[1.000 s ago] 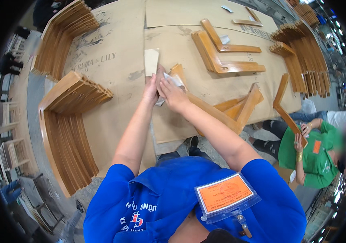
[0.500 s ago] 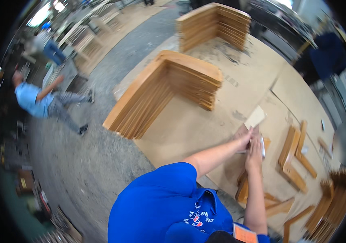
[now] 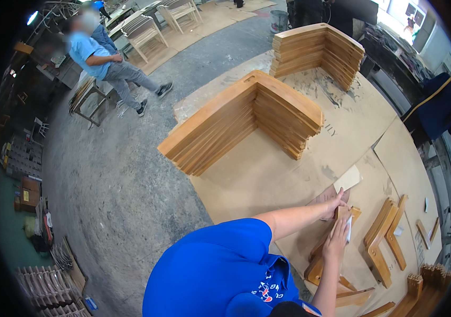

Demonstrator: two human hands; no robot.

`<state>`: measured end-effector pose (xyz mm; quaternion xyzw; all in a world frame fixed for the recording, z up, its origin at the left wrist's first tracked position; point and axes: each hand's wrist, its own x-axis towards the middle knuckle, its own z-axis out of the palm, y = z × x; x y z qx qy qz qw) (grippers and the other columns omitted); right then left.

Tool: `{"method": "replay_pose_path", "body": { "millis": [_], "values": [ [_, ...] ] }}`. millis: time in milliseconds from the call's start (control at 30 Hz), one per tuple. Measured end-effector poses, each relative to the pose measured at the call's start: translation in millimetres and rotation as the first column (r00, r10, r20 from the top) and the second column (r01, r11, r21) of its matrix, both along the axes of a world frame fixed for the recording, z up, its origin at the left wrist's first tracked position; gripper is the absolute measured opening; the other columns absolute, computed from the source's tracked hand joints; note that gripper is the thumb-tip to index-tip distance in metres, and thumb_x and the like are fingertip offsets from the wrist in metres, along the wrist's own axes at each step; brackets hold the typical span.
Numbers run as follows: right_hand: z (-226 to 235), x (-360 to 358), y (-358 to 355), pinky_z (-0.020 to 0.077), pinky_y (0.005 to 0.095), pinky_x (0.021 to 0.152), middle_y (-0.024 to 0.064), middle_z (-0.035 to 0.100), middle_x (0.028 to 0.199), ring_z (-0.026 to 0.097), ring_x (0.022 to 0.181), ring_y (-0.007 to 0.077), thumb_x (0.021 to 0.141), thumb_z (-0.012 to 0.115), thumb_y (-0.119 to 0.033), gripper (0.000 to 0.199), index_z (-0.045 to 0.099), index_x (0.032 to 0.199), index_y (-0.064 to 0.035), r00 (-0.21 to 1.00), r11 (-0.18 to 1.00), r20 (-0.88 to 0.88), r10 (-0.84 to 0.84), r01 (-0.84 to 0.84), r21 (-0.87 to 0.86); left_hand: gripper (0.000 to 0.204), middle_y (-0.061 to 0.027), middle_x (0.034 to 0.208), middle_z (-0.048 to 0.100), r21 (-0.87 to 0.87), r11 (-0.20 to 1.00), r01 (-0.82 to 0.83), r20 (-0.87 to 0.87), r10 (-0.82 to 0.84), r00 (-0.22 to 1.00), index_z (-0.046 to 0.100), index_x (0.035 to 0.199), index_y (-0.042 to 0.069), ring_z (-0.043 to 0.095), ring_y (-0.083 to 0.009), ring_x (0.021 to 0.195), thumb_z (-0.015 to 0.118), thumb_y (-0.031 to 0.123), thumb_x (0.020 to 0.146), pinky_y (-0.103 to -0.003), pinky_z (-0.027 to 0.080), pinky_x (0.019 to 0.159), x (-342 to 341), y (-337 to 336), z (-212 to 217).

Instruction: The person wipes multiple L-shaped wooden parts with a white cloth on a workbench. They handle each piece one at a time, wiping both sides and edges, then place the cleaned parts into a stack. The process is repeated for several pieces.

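An L-shaped wooden piece [image 3: 343, 212] stands on its side near the table's right front, its end raised. My left hand [image 3: 335, 206] grips that end, fingers curled at its edge. Lower on the same piece lies my right hand [image 3: 336, 242], its fingers bent over a white folded sheet [image 3: 348, 230] pressed against the wood; the palm side is hidden. Just beyond my left hand a cream sheet [image 3: 348, 179] overlaps a reddish-brown sheet [image 3: 324, 197] on the tabletop. Another bent wooden piece [image 3: 314, 268] lies below my right hand.
Tall stacks of L-shaped wooden pieces stand on the cardboard-covered table [image 3: 246, 182]: a near stack [image 3: 246, 105] and a far stack [image 3: 318, 47]. Loose bent pieces [image 3: 377, 240] and another stack [image 3: 426, 290] lie at right. A person [image 3: 104, 61] stands across the floor.
My view has shifted, so the table sits lower and further right. My hands, close together before, are now further apart along the wooden piece. The person at far left has changed position.
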<state>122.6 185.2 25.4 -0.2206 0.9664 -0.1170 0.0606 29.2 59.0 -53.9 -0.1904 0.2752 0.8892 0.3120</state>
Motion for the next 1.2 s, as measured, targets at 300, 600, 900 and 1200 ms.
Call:
{"method": "replay_pose_path", "body": {
  "millis": [300, 600, 900, 1200],
  "values": [
    [-3.5, -4.6, -6.1, 0.0197, 0.0482, 0.114, 0.0054, 0.023, 0.156, 0.016, 0.143, 0.0368, 0.090, 0.046, -0.014, 0.063, 0.024, 0.150, -0.0122, 0.990, 0.995, -0.119, 0.078, -0.084, -0.048, 0.105, -0.0097, 0.115, 0.061, -0.174, 0.976, -0.134, -0.008, 0.135, 0.991, 0.058, 0.124, 0.007, 0.053, -0.0214, 0.107, 0.016, 0.089, 0.075, -0.036, 0.043, 0.090, -6.7, 5.6, -11.1],
    [4.9, -10.6, -20.4, 0.0193, 0.0501, 0.114, 0.0066, 0.024, 0.155, 0.018, 0.143, 0.0371, 0.095, 0.043, -0.022, 0.057, 0.028, 0.148, -0.0126, 0.998, 0.999, 0.054, -0.010, 0.008, 0.045, 0.117, -0.0143, 0.134, 0.049, -0.140, 0.990, -0.032, -0.032, 0.028, 0.999, 0.041, 0.139, 0.002, 0.043, -0.0242, 0.123, 0.020, 0.094, 0.069, -0.038, 0.035, 0.104, 6.0, -4.7, -3.2],
    [12.9, -1.6, -21.7, 0.0174, 0.0490, 0.115, 0.0032, 0.019, 0.157, 0.014, 0.145, 0.0310, 0.094, 0.043, -0.023, 0.060, 0.023, 0.150, -0.0145, 0.976, 0.969, 0.111, -0.187, 0.165, 0.185, 0.106, -0.0135, 0.137, 0.050, 0.085, 0.990, 0.111, -0.179, -0.095, 0.979, 0.038, 0.140, 0.002, 0.040, -0.0269, 0.131, 0.015, 0.085, 0.079, -0.041, 0.032, 0.109, 7.0, -16.4, -1.0],
    [16.6, 20.9, 6.3, 0.0192, 0.0473, 0.114, 0.0076, 0.023, 0.156, 0.017, 0.143, 0.0361, 0.092, 0.043, -0.019, 0.059, 0.027, 0.148, -0.0094, 0.977, 0.985, 0.131, -0.171, 0.168, 0.031, 0.063, -0.0103, 0.112, 0.065, -0.399, 0.917, 0.000, -0.159, -0.070, 0.985, 0.062, 0.115, 0.004, 0.059, -0.0195, 0.102, 0.042, 0.059, 0.093, -0.033, 0.044, 0.093, -0.2, 0.7, 4.5]
  ]
}}
